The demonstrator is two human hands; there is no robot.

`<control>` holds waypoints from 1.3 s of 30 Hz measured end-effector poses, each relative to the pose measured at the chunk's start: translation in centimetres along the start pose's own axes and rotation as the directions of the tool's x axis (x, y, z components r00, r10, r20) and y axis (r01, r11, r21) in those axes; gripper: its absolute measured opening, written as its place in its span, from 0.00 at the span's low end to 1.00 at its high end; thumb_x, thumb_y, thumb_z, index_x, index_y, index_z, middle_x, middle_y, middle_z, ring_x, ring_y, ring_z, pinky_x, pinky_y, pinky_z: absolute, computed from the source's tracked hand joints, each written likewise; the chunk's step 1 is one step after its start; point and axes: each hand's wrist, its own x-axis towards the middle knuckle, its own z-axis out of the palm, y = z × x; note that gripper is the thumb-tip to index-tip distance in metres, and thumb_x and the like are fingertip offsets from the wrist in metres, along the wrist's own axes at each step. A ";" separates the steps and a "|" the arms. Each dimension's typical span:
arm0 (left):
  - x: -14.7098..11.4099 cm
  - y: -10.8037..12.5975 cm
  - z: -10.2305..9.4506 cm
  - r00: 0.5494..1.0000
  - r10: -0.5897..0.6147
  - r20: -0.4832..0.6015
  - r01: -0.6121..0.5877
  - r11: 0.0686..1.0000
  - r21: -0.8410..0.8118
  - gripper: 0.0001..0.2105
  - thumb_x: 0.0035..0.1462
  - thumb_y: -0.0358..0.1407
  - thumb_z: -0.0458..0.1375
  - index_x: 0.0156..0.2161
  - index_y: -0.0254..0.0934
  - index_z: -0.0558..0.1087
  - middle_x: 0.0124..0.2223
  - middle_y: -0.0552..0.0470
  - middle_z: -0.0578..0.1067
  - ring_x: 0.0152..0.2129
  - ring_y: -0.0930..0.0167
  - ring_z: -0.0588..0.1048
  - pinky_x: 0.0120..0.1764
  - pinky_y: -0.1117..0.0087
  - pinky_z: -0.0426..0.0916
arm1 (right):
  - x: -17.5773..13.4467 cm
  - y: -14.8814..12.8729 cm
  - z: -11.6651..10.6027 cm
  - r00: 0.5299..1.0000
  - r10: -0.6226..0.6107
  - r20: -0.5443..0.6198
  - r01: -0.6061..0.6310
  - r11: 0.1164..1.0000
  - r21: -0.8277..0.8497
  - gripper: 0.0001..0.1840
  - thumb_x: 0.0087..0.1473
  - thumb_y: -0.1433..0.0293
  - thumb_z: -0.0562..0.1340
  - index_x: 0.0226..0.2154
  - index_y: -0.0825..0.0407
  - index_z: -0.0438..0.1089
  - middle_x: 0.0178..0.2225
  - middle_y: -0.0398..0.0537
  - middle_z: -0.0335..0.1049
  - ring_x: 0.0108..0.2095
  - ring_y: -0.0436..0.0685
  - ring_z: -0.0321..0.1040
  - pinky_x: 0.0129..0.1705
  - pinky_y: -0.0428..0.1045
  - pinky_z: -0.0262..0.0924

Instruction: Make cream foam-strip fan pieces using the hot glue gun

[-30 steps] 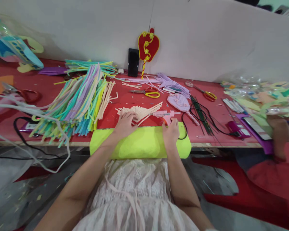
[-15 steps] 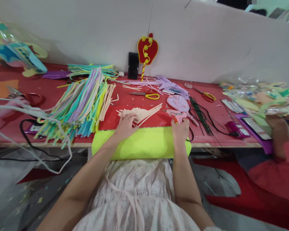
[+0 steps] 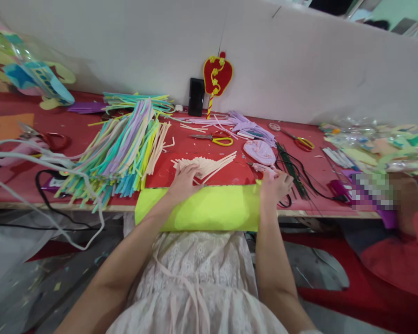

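Observation:
My left hand [image 3: 185, 182] lies with fingers stretched out over the lower left of a fan-shaped piece of cream pipe cleaners [image 3: 214, 166]. The piece rests on a red sheet [image 3: 158, 175], its loose ends pointing up to the right. To the right, my right hand [image 3: 276, 184] has its fingers around a pink glue gun [image 3: 264, 169], whose nozzle points left; the fingers partly hide its handle. Both forearms cross a bright yellow-green sheet [image 3: 209, 208] at the table's front edge. A lilac coil [image 3: 259, 152] sits just behind the glue gun.
A large heap of pastel pipe cleaners [image 3: 125, 144] lies left. Yellow-handled scissors [image 3: 218, 138] and lilac pipe cleaners [image 3: 252, 126] lie behind. A red fan-shaped ornament [image 3: 218, 76] and a black phone [image 3: 196, 96] stand against the wall. White cables [image 3: 94, 195] loop at left; another person's arm [image 3: 409, 199] is at right.
My right hand has shifted a little to the right with the glue gun, and its fingers have loosened or changed position. My left hand stays on the cream pipe cleaners.

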 end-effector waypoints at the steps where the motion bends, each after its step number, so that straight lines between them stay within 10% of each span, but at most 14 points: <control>1: 0.0 0.0 0.0 1.000 0.002 0.004 -0.002 1.000 -0.001 0.12 0.53 0.41 0.60 0.43 0.42 0.70 0.56 0.49 0.69 0.58 0.63 0.63 0.65 0.51 0.30 | -0.2 -0.8 0.2 0.997 -0.079 0.014 0.078 0.994 0.073 0.17 0.56 0.60 0.55 0.42 0.54 0.67 0.44 0.59 0.66 0.48 0.66 0.61 0.49 0.61 0.55; 8: 0.5 -0.2 0.4 0.999 -0.012 -0.039 0.013 1.000 0.014 0.10 0.53 0.39 0.61 0.41 0.43 0.71 0.53 0.51 0.71 0.54 0.64 0.67 0.64 0.50 0.32 | -3.4 -7.6 3.0 0.880 -0.440 0.177 0.349 0.853 0.387 0.12 0.59 0.64 0.54 0.37 0.52 0.70 0.39 0.54 0.68 0.43 0.60 0.63 0.49 0.56 0.57; 15: 0.9 -0.6 1.0 0.996 -0.009 -0.089 0.012 0.999 0.032 0.07 0.54 0.38 0.61 0.39 0.43 0.71 0.50 0.52 0.73 0.51 0.65 0.70 0.64 0.50 0.33 | -4.8 -8.1 3.8 0.794 -0.540 0.280 0.403 0.812 0.422 0.16 0.59 0.67 0.53 0.48 0.50 0.67 0.54 0.55 0.64 0.55 0.62 0.59 0.54 0.59 0.55; 39: 1.4 -0.1 1.0 0.993 -0.067 -0.102 0.073 0.996 0.059 0.04 0.55 0.39 0.60 0.34 0.42 0.71 0.47 0.54 0.74 0.47 0.67 0.71 0.64 0.51 0.32 | -5.1 -8.1 2.7 0.802 -0.520 0.294 0.371 0.819 0.438 0.20 0.57 0.75 0.51 0.49 0.52 0.69 0.54 0.55 0.66 0.55 0.59 0.62 0.57 0.58 0.57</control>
